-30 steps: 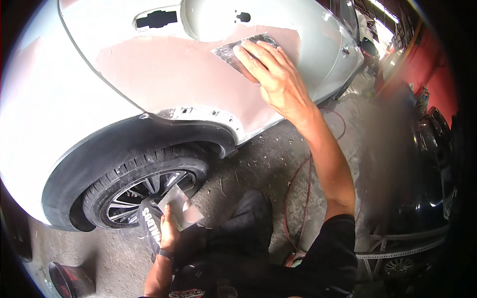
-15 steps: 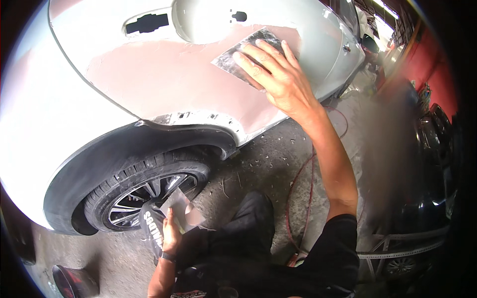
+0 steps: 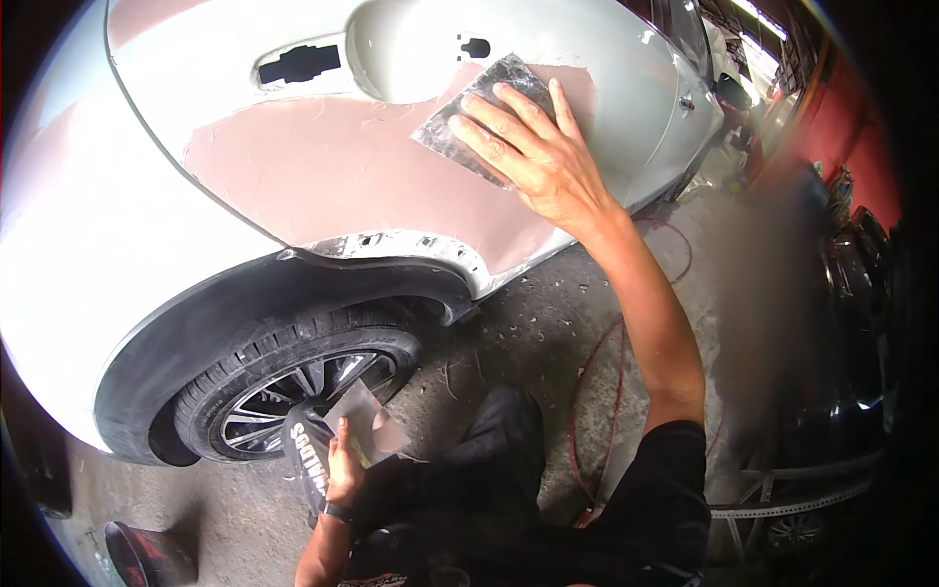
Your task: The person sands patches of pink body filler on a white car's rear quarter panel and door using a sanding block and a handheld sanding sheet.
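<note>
My right hand is stretched over the car's side panel, with four fingers spread on a thin, square, dark-grey smeared sheet. The thumb is hidden. That sheet lies against a broad dull-pink patch that looks like body filler on the pale panel. Low in front of the wheel, my left hand holds a second thin square sheet, greyish and shiny, by its lower edge. Its thumb lies along the near face, and a small pale smear shows near the grip.
Below the panel are the black wheel arch and the wheel's tyre. A thin red hose curves over the concrete floor. A dark bucket-like container stands at lower left; dark car parts fill the right side.
My right hand and its sheet have shifted slightly left across the pink patch. My left hand keeps its hold on the other sheet. The whole view has shifted a little.
</note>
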`<act>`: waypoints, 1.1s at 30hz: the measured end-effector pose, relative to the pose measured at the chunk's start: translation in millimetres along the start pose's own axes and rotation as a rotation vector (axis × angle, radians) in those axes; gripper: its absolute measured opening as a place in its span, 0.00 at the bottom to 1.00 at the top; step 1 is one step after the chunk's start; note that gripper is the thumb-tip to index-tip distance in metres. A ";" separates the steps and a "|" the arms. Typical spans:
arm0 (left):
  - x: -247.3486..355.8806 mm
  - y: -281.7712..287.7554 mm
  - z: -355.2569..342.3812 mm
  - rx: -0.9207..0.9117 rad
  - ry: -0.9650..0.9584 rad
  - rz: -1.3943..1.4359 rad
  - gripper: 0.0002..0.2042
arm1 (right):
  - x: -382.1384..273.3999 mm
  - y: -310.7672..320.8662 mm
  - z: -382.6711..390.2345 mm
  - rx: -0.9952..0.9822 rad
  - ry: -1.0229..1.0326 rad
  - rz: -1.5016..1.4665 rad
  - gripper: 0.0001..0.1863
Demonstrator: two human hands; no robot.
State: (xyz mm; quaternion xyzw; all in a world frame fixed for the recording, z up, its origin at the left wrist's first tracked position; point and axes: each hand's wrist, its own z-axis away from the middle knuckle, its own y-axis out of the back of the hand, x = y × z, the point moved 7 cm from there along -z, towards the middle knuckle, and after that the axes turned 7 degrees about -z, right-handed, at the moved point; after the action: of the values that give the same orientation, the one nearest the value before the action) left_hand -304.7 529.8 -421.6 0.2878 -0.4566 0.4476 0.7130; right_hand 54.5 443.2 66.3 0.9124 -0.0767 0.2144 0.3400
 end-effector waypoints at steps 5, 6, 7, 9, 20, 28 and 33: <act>8.7 -0.8 6.3 0.019 -0.046 -0.023 0.30 | -0.4 -5.2 0.8 -0.021 -0.008 -0.006 0.30; 13.2 -2.7 9.0 0.022 -0.012 -0.015 0.30 | 0.4 -6.7 3.0 -0.028 -0.006 -0.003 0.31; 19.8 -3.2 12.5 0.028 0.034 -0.004 0.29 | 1.3 -7.1 3.8 -0.032 -0.003 0.002 0.31; 22.8 -6.1 14.8 0.028 0.074 0.029 0.27 | 2.8 -9.1 7.8 -0.048 0.002 0.015 0.32; 13.8 12.4 9.3 -0.008 -0.128 -0.367 0.24 | 12.6 -46.3 77.6 -0.145 0.023 0.037 0.34; 31.8 8.0 26.9 -0.079 -0.631 -0.968 0.37 | 7.9 -99.3 156.7 -0.090 -0.055 0.056 0.32; 56.5 3.5 50.2 -0.070 -0.724 -1.130 0.38 | -1.9 -134.4 198.0 -0.013 -0.139 -0.064 0.32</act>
State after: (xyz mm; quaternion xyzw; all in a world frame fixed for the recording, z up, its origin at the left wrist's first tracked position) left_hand -317.3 511.4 -349.3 0.5912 -0.4602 -0.1341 0.6486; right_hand 158.4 415.5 -147.5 0.9250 -0.0723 0.1389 0.3463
